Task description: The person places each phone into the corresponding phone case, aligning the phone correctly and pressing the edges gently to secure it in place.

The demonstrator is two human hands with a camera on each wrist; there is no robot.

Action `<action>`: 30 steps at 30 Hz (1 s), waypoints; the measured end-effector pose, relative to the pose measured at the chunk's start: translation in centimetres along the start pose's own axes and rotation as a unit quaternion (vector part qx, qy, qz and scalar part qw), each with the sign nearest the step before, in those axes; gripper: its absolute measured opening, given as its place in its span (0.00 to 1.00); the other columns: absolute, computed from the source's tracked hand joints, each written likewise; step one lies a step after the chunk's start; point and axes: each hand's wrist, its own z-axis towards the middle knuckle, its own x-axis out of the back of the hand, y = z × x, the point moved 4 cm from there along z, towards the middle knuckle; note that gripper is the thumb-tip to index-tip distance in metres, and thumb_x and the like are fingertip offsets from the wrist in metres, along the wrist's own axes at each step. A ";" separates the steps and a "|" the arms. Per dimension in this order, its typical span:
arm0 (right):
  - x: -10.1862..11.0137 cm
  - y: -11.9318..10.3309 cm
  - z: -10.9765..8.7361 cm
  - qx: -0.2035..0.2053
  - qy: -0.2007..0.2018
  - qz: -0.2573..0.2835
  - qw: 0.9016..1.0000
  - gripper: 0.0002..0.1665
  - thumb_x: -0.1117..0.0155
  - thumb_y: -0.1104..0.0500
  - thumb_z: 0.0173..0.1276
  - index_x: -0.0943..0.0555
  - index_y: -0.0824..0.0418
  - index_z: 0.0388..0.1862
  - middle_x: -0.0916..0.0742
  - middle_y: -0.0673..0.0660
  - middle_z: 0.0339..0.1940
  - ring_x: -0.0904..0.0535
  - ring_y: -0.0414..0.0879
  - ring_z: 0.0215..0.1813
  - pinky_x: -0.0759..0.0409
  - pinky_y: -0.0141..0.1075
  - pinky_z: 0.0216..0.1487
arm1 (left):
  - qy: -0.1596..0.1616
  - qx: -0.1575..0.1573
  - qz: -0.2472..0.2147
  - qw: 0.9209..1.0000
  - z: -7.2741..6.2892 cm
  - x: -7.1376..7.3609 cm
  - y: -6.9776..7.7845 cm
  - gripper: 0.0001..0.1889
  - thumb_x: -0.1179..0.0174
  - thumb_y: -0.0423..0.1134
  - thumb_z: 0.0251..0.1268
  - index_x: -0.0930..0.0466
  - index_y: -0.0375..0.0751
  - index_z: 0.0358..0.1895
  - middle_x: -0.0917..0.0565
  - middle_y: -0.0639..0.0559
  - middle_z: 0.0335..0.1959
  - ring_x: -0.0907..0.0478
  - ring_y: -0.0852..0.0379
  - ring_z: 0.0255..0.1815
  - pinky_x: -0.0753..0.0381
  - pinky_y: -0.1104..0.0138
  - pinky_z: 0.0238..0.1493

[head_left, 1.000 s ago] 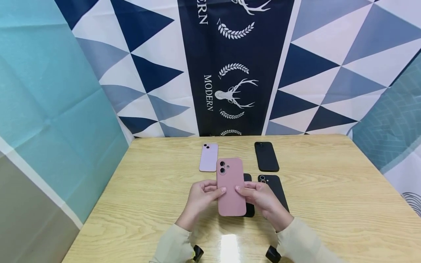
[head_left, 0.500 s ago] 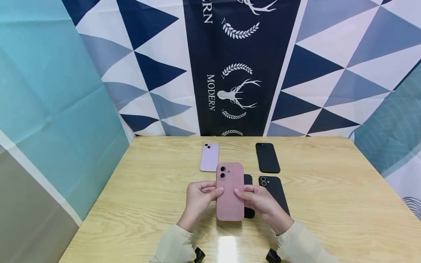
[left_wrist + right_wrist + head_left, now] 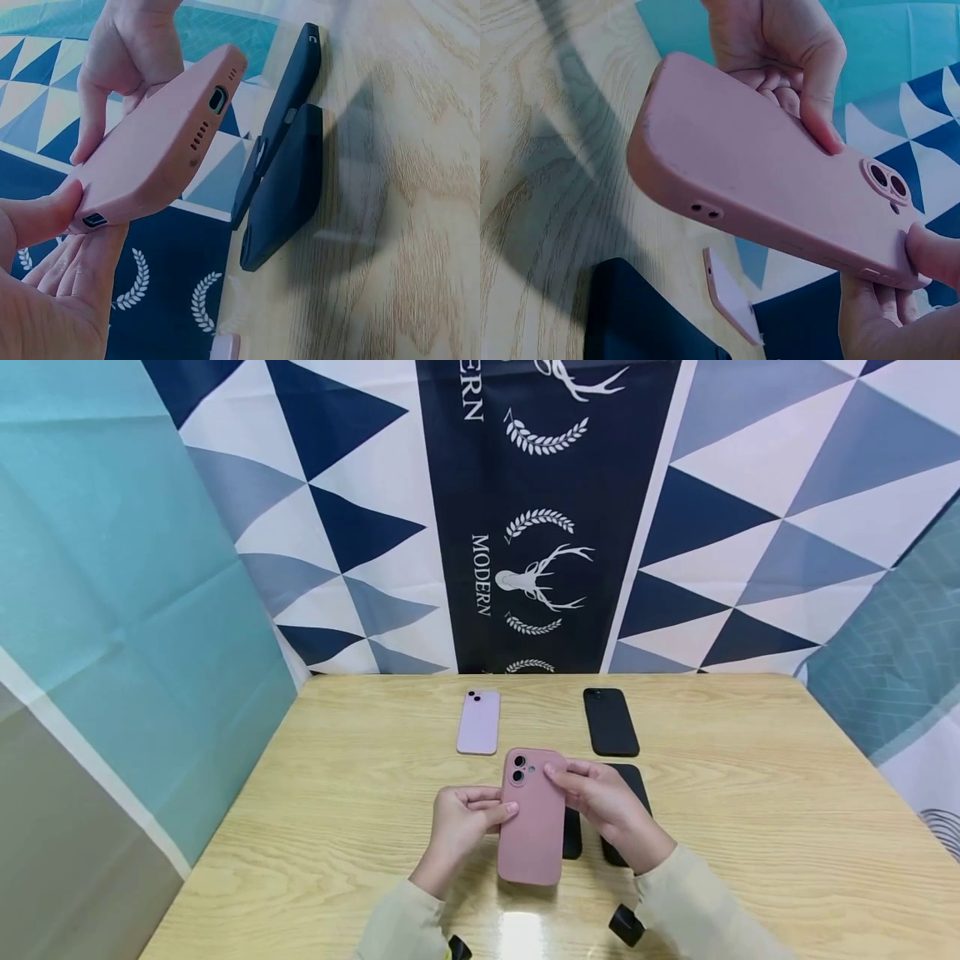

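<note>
Pink phone [image 3: 532, 839] is what we see held above the tabletop [image 3: 337, 793]; left hand [image 3: 461, 820] and right hand [image 3: 606, 802] pinch its opposite sides.

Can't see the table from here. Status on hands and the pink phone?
Left hand and right hand pinching pink phone. Held above table, camera side showing. Black phones nearby on table, none touching it.

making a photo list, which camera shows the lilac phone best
The head view: the lilac phone lies there whole, back up, both lenses visible. The right wrist view shows it at a slant; the left wrist view, just one end.
</note>
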 end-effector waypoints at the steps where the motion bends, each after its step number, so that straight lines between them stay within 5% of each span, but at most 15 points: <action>1: 0.0 0.0 0.0 -0.001 0.002 -0.001 1.000 0.15 0.40 0.57 0.70 0.19 0.64 0.51 0.12 0.40 0.30 0.17 0.31 0.37 0.19 0.25 0.46 | -0.002 -0.001 0.003 1.000 0.0 0.0 0.0 0.14 0.30 0.27 0.49 0.16 0.24 0.40 0.13 0.33 0.35 0.12 0.55 0.31 0.13 0.64 0.35; 13: -0.2 0.4 -0.4 -0.021 0.022 0.013 0.999 0.06 0.39 0.60 0.69 0.15 0.56 0.38 0.12 0.41 0.27 0.16 0.33 0.36 0.18 0.25 0.44 | -0.045 0.001 0.097 0.994 -0.1 0.1 0.3 0.16 0.29 0.35 0.51 0.17 0.30 0.43 0.11 0.39 0.34 0.15 0.61 0.30 0.14 0.68 0.36; 23: -0.8 0.1 -0.8 -0.011 0.022 -0.020 0.999 0.13 0.37 0.59 0.67 0.18 0.66 0.46 0.13 0.42 0.27 0.17 0.34 0.35 0.18 0.27 0.44 | 0.024 -0.086 0.031 0.996 0.5 0.1 2.4 0.14 0.30 0.35 0.53 0.16 0.28 0.41 0.12 0.34 0.34 0.15 0.66 0.28 0.15 0.73 0.33; 30: -0.8 0.5 -0.7 -0.006 -0.022 -0.027 0.999 0.14 0.36 0.57 0.66 0.18 0.63 0.46 0.12 0.42 0.30 0.17 0.34 0.38 0.19 0.28 0.48 | 0.026 -0.070 -0.001 0.997 0.6 0.3 2.1 0.12 0.32 0.30 0.55 0.16 0.24 0.41 0.13 0.31 0.35 0.13 0.61 0.28 0.13 0.67 0.33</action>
